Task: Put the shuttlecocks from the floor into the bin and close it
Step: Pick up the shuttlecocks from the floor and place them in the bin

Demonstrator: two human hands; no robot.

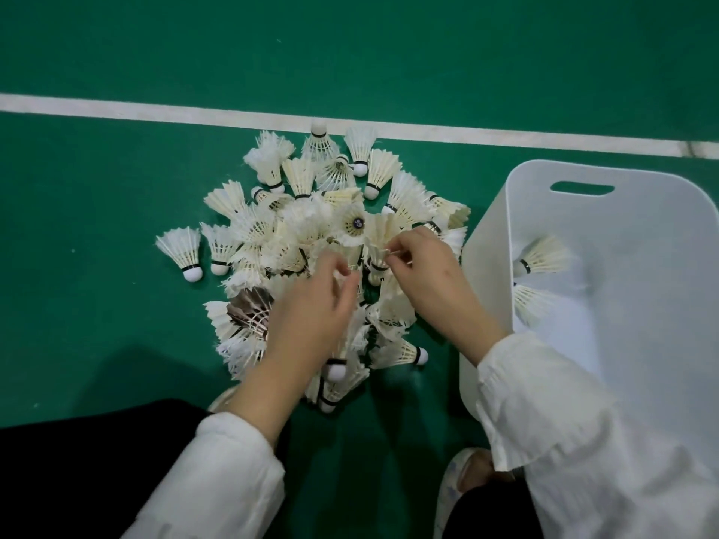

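A heap of white feather shuttlecocks (303, 235) lies on the green court floor, several of them scattered at its edges. My left hand (311, 305) reaches into the middle of the heap, its fingers curled round the feathers of one shuttlecock. My right hand (424, 266) is just to its right and pinches the feathers of another shuttlecock (375, 243). The white plastic bin (622, 305) stands open at the right, touching the heap's edge. Two shuttlecocks (544, 258) lie inside it against the left wall.
A white court line (155, 110) runs across the floor behind the heap. My dark trouser leg (78, 461) is at the lower left, and a light shoe (463, 476) shows at the bottom between my arms. The bin has a handle slot (581, 187) in its far wall.
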